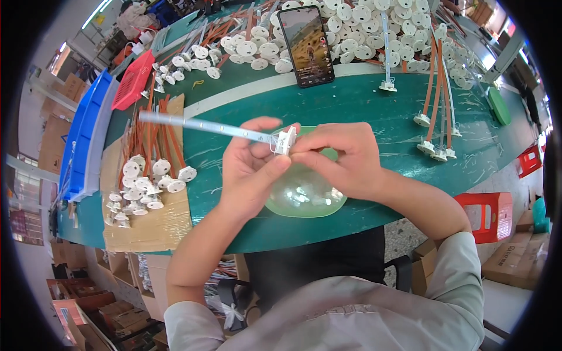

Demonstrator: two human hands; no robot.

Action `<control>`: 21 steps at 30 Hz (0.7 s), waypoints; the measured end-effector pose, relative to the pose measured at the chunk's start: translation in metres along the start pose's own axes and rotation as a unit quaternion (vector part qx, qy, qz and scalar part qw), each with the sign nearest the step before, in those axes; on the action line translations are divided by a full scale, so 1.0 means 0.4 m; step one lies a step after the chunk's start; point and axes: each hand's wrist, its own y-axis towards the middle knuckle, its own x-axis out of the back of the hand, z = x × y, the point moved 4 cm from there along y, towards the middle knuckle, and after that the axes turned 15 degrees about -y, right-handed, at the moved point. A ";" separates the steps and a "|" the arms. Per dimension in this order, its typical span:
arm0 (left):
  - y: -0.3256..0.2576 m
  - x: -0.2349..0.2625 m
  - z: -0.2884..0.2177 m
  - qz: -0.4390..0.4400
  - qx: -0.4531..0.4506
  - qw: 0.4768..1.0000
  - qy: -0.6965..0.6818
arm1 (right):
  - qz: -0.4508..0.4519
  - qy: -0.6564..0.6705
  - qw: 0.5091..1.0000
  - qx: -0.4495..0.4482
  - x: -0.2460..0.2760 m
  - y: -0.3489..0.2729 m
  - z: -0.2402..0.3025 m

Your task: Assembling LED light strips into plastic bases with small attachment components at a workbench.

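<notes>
Both hands meet over the middle of the green bench (351, 105), each grip pinched on the same small white plastic connector (285, 140). Left hand (253, 167) curls its fingers under the piece with the thumb laid along the top; right hand (345, 158) closes thumb and fingertips on it from the other side, knuckles up. From the connector a long, flat, pale strip (199, 124) with small spaced dots runs out straight to the left, held above the bench. Bare forearms come up from the lower edge, elbows spread.

Under the hands sits a shallow, clear greenish plastic bowl (304, 202), oval and glossy, with small white parts in it. On a cardboard sheet (149, 228) at the left lies a heap of round white sockets (143, 187) with orange wires. More white round sockets (351, 41) crowd the far edge, around a propped dark phone (305, 47). A red mesh basket (133, 82) and a blue bin (88, 134) stand at the far left.
</notes>
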 end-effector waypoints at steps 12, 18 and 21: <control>0.015 0.007 -0.022 0.034 -0.023 0.980 0.196 | 0.040 0.077 0.996 -0.031 0.001 0.000 -0.031; 0.008 -0.005 -0.020 0.031 -0.047 0.890 0.453 | 0.031 0.011 0.999 -0.012 -0.001 0.017 -0.009; 0.003 -0.007 -0.019 0.046 -0.104 0.859 0.499 | 0.042 -0.033 0.999 0.010 -0.012 0.012 -0.007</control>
